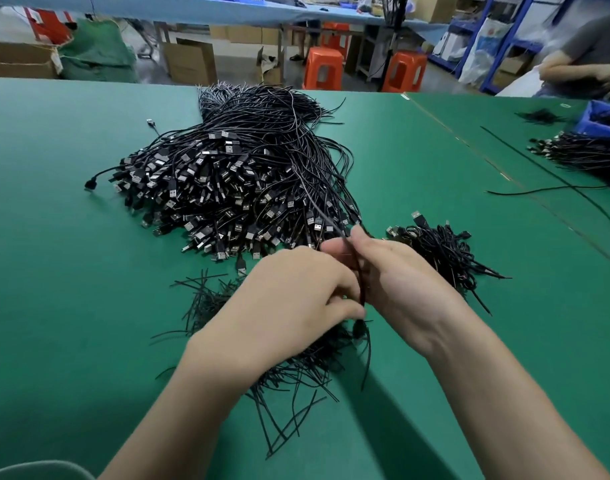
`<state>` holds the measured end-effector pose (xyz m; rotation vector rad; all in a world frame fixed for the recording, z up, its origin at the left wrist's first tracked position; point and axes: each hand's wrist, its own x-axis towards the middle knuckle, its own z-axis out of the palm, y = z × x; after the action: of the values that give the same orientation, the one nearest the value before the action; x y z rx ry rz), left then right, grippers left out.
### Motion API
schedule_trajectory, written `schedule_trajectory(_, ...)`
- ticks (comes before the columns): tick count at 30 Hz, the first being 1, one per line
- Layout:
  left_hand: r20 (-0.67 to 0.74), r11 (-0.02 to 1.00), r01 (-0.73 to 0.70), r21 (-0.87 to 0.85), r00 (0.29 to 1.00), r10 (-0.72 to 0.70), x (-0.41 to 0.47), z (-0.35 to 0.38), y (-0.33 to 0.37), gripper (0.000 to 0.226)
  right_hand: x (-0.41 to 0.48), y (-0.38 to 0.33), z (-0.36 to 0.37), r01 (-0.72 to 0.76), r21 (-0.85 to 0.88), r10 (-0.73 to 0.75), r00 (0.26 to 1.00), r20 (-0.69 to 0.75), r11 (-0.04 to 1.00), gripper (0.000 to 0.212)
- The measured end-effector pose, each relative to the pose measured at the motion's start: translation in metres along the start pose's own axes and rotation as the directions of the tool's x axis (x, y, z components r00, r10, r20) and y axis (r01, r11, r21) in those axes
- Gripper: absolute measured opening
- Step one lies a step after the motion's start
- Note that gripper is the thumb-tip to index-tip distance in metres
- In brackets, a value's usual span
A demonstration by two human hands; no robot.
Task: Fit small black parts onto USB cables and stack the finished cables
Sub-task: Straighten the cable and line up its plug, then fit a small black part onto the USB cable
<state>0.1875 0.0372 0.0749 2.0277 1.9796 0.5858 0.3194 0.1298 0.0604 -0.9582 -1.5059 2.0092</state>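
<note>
USB cable held: one thin black USB cable (352, 252) runs from the big pile down between both hands at centre frame; its loose tail hangs below them over the table.
Left grip: the left hand (289, 299) is closed, thumb and curled fingers pinching the thin black USB cable just below the right hand.
Right grip: the right hand (400, 282) is closed round the same cable, which passes between its thumb and curled fingers.
Lump on cable: one small black lump (358, 328) sits just under the left thumb; too blurred to tell what it is.
Big pile: one broad heap of black cables with silver-tipped USB plugs (227, 174), upper centre, too many to count.
Small pile: one tangled bunch of black cables (438, 247), just right of the right hand.
Short pieces: one loose heap of short thin black strips (206, 299), under and left of the forearms.
Far pile: one further bundle of black plugged cables (580, 154) at the right edge.
Bin: one blue plastic bin (601, 119), just above the far bundle.
Stray cable: one long black loose cable (556, 174) lies across the right side.
Table: green-covered table (71, 271) carries all the piles.
Stools: two orange plastic stools (322, 69) beyond the far edge, a third partly hidden behind them.
Writing: one white tag (57, 62) on a brown cardboard box (16, 60), upper left; print too blurred to read.
Other person: one grey-sleeved person (587, 57), upper right corner.
</note>
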Motion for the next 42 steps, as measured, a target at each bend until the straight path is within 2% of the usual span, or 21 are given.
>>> schedule_trajectory(2,-0.010,0.999,0.000,0.046,1.000,0.000,-0.002,-0.001,-0.002,0.033,-0.001,0.000,0.001,0.055,0.085,-0.048,0.996,-0.081,0.995,0.039)
schedule_trajectory(4,-0.088,0.997,0.026,0.067,0.996,-0.020,-0.004,-0.008,-0.012,0.040,-0.001,0.000,-0.002,0.037,0.232,-0.014,0.995,-0.101,0.972,0.034)
schedule_trajectory(6,-0.188,0.996,0.059,0.071,0.981,-0.045,0.000,-0.011,-0.024,0.020,-0.003,0.000,-0.004,-0.072,0.367,0.077,0.997,0.001,0.927,0.036)
schedule_trajectory(7,-0.213,0.997,0.042,0.066,0.977,-0.027,0.003,-0.010,-0.027,0.020,-0.005,0.000,-0.004,-0.137,0.386,0.117,0.990,0.075,0.912,0.039)
schedule_trajectory(9,-0.188,0.995,-0.053,0.079,0.980,0.067,0.010,-0.003,-0.034,0.046,-0.008,0.001,-0.002,-0.239,0.342,0.161,0.957,0.239,0.909,0.043)
schedule_trajectory(10,-0.164,0.992,-0.101,0.072,0.980,0.112,0.014,0.001,-0.037,0.050,-0.010,0.002,-0.001,-0.267,0.312,0.167,0.934,0.315,0.912,0.043)
schedule_trajectory(12,-0.138,0.985,-0.174,0.010,0.975,0.174,0.018,0.009,-0.040,0.042,-0.014,0.003,0.001,-0.289,0.294,0.149,0.895,0.420,0.911,0.039)
schedule_trajectory(14,-0.195,0.975,-0.214,-0.065,0.961,0.198,0.020,0.014,-0.045,0.032,-0.019,0.002,0.000,-0.297,0.297,0.122,0.863,0.490,0.908,0.039)
schedule_trajectory(18,-0.376,0.963,-0.261,-0.064,0.900,0.219,0.020,0.011,-0.049,0.030,-0.029,0.003,0.004,-0.252,0.142,0.136,0.825,0.549,0.957,0.047)
schedule_trajectory(21,-0.382,0.926,-0.304,-0.223,0.901,0.204,0.018,0.010,-0.051,0.026,-0.036,0.000,0.006,-0.198,0.108,0.102,0.814,0.572,0.974,0.046)
schedule_trajectory(23,-0.338,0.901,-0.303,-0.309,0.921,0.194,0.016,0.010,-0.050,0.021,-0.036,-0.007,0.006,-0.097,0.171,-0.009,0.850,0.528,0.980,0.041)
schedule_trajectory(26,-0.210,0.913,-0.238,-0.330,0.962,0.175,0.017,0.015,-0.040,0.024,-0.031,-0.019,0.006,0.153,0.285,-0.248,0.909,0.336,0.946,0.035)
schedule_trajectory(28,-0.082,0.937,-0.185,-0.298,0.982,0.168,0.018,0.021,-0.030,0.033,-0.025,-0.024,0.006,0.328,0.249,-0.377,0.908,0.184,0.911,0.036)
schedule_trajectory(29,-0.035,0.945,-0.173,-0.278,0.985,0.169,0.017,0.022,-0.025,0.028,-0.022,-0.025,0.006,0.407,0.185,-0.430,0.896,0.110,0.895,0.037)
schedule_trajectory(32,-0.031,0.961,-0.172,-0.217,0.985,0.169,0.015,0.020,-0.021,0.020,-0.013,-0.020,0.008,0.552,-0.008,-0.552,0.833,-0.052,0.834,0.038)
schedule_trajectory(37,-0.091,0.979,-0.196,-0.065,0.978,0.190,0.012,0.012,-0.020,0.021,-0.007,-0.002,0.016,0.666,-0.111,-0.674,0.716,-0.182,0.738,0.034)
schedule_trajectory(40,-0.142,0.983,-0.160,0.095,0.975,0.172,0.009,0.005,-0.023,0.032,-0.007,-0.002,0.014,0.729,-0.289,-0.785,0.582,-0.213,0.620,0.029)
schedule_trajectory(42,-0.184,0.992,-0.115,0.058,0.975,0.124,0.007,-0.002,-0.030,0.035,-0.006,-0.007,0.009,0.737,-0.396,-0.836,0.504,-0.218,0.547,0.026)
